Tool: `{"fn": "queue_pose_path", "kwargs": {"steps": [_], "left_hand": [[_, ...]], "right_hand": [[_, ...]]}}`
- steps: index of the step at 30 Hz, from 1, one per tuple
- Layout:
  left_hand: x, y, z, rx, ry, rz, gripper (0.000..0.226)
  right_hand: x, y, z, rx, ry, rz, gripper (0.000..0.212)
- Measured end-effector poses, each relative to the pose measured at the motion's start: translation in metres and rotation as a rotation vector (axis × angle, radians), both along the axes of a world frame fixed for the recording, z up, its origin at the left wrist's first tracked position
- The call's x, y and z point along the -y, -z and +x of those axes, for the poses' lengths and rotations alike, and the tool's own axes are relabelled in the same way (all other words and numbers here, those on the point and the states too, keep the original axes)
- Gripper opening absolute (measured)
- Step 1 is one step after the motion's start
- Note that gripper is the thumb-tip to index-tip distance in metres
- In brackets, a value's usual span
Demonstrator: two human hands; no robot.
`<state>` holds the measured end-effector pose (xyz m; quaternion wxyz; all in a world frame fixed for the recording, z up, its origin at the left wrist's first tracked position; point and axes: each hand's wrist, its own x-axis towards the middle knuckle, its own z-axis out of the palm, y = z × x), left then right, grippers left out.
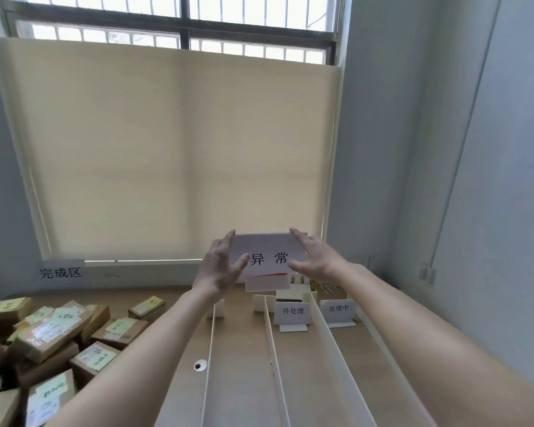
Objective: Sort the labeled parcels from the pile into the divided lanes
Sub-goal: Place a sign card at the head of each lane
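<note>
A pile of brown cardboard parcels (53,334) with pale green and white labels lies on the wooden desk at the lower left. White divider strips (275,349) split the right part of the desk into lanes running away from me. At the far end of the lanes a white sign card (269,246) printed "异常" is held up. My left hand (219,266) grips its left side and my right hand (318,260) grips its right side, each with the thumb in front and the fingers over the top edge. Neither hand touches a parcel.
Small standing signs reading "待处理" (293,311) and "处理中" (338,308) mark two lanes at the far end. A "完成区" sign (60,272) is fixed to the wall at the left. A cable hole (200,365) sits in the desk (173,349) beside the leftmost divider (210,349).
</note>
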<state>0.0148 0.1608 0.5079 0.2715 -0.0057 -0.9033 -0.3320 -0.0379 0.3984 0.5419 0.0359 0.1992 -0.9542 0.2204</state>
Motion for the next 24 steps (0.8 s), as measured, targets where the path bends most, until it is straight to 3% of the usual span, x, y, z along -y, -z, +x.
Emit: {"fn": "queue_pose_path", "kwargs": {"steps": [12, 24], "left_hand": [[0.018, 0.031, -0.104, 0.059, 0.035, -0.004, 0.074], [0.113, 0.099, -0.236, 0.151, 0.058, 0.031, 0.072]], "right_hand": [[0.016, 0.031, -0.091, 0.027, 0.038, 0.022, 0.090], [0.112, 0.092, -0.214, 0.106, 0.063, 0.042, 0.086]]}}
